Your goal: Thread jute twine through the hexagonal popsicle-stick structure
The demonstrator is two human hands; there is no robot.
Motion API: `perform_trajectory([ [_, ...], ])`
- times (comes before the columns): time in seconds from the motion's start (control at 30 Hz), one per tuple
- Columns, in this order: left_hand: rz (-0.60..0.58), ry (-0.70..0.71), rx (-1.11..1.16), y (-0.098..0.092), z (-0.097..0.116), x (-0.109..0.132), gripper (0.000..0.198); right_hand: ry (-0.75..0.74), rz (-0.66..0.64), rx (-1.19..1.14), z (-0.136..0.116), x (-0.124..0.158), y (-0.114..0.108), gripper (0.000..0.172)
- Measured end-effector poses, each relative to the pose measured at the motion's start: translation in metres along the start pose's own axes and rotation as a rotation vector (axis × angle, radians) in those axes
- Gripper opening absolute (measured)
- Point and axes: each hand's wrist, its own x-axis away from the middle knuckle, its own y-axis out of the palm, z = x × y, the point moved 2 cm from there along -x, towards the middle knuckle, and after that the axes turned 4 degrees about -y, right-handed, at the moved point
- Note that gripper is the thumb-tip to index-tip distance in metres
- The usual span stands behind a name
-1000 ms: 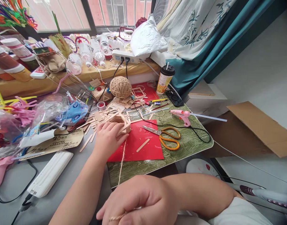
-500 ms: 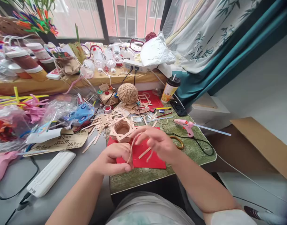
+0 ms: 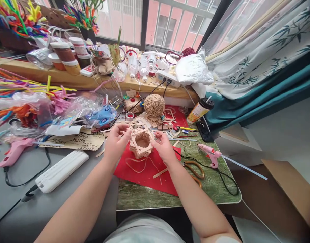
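Observation:
A hexagonal box [image 3: 137, 151] of stacked flat wooden sticks, with a star-shaped rim and a hole in its middle, stands on a red sheet [image 3: 127, 173]. My left hand [image 3: 116, 145] is at its left side, fingers apart and thumb near the rim. At the right side is my right hand [image 3: 164, 148], fingers spread and a little bent, the thumb at the rim. Whether either hand presses on the box is hard to tell. In front of the box a loose piece of twine [image 3: 138, 171] curves over the sheet. A single wooden stick [image 3: 160, 173] lies beside my right wrist.
Behind the box sits a twine ball [image 3: 154, 105]. To the right are scissors [image 3: 195, 170], a pink glue gun [image 3: 212, 155], a phone [image 3: 204, 131] and a drink cup [image 3: 199, 110]. A second glue gun [image 3: 15, 152] and a white power strip [image 3: 62, 170] lie left.
The twine that was between my hands now lies on the red sheet. Both hands have moved forward to the sides of the box. The view has turned left.

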Motion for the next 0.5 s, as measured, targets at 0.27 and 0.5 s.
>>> perform_trajectory([
  [0.27,-0.316,-0.183,0.016,0.011,-0.007,-0.002,0.059,0.058,-0.041,-0.052,0.000,0.002,0.009,0.053],
  [0.5,-0.425,0.188,-0.065,0.011,0.023,0.021,0.029,0.028,0.051,-0.073,-0.006,0.026,0.005,0.045],
])
